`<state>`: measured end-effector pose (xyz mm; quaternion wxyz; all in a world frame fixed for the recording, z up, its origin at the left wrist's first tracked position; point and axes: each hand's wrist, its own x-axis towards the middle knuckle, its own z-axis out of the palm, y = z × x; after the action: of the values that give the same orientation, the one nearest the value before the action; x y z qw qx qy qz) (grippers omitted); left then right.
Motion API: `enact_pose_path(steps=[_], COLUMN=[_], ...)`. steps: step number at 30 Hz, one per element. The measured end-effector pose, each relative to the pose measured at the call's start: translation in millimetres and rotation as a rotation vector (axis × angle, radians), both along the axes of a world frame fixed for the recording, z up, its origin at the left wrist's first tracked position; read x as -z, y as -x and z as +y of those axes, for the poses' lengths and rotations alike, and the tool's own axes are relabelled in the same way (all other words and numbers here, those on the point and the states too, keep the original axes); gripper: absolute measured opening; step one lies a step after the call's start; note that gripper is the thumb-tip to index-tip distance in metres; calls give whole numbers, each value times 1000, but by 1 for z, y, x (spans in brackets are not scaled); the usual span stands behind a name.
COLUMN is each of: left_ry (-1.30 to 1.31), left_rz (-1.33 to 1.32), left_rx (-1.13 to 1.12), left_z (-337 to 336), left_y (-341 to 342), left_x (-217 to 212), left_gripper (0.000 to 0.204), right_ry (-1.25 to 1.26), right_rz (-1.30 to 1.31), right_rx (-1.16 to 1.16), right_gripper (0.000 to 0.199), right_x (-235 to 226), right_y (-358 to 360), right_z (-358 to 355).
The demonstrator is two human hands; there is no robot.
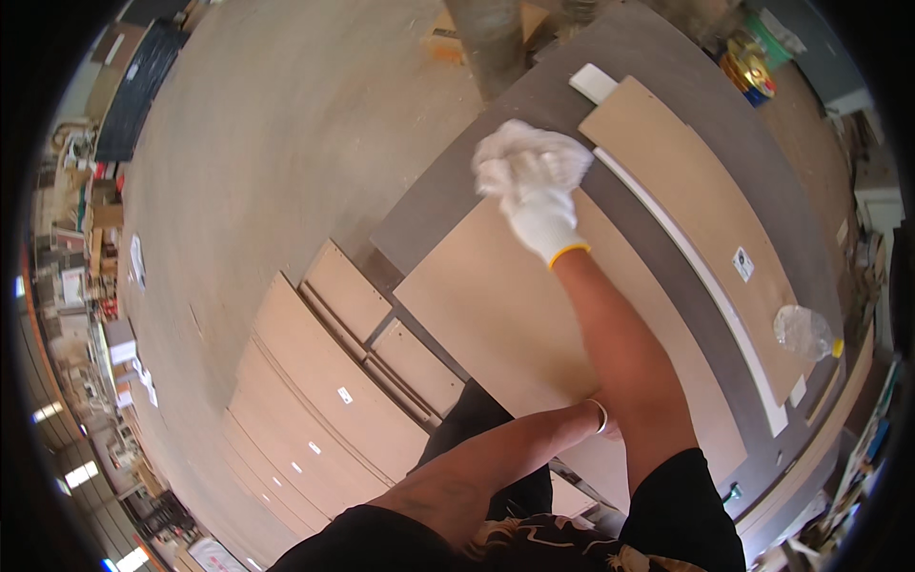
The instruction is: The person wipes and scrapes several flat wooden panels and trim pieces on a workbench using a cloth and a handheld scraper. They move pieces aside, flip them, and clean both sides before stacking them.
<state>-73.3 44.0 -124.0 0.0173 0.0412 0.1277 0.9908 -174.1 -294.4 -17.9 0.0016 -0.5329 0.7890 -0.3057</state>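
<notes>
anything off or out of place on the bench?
Nothing damaged or spilled. One thing stands out: a crumpled clear plastic bottle lies on its side on the narrow tan panel at the right. The gloved right hand presses a white cloth on the big panel.

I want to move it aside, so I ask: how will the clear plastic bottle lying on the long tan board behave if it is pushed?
The clear plastic bottle lies on its side, so it would probably roll. It looks thin and see-through, hence likely light and easy to dent. The long tan board under it looks smooth, so sliding seems likely too.
</notes>
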Motion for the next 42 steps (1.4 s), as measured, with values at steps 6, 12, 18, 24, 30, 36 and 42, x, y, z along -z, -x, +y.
enact_pose_path(steps=[6,12,18,24,30,36,42], left_ry=[-513,-507,-361,-447,-452,272,1916], left_rz=[93,102,-82,61,185,-143,251], left_rx=[-117,-206,-51,-190,-290,-140,-314], left_z=[27,38,22,19,17,-2,10], left_y=[8,16,17,25,28,-56,-262], left_x=[13,3,-5,-5,17,-50,-118], left_gripper=[64,72,71,67,63,52,29], right_ry=[-301,-152,-190,-263,-93,-272,-479], right_rz=[-173,-160,-236,-3,-129,30,51], right_rx=[-1030,-141,-1100,-693,-1044,-993,-697], right_gripper=[37,29,42,45,30,33,41], right_x=[-76,-18,-44,-45,-21,-43,-43], right_y=[-87,-66,-145,-106,-188,-147,-157], right_z=[33,12,32,35,35,171,391])
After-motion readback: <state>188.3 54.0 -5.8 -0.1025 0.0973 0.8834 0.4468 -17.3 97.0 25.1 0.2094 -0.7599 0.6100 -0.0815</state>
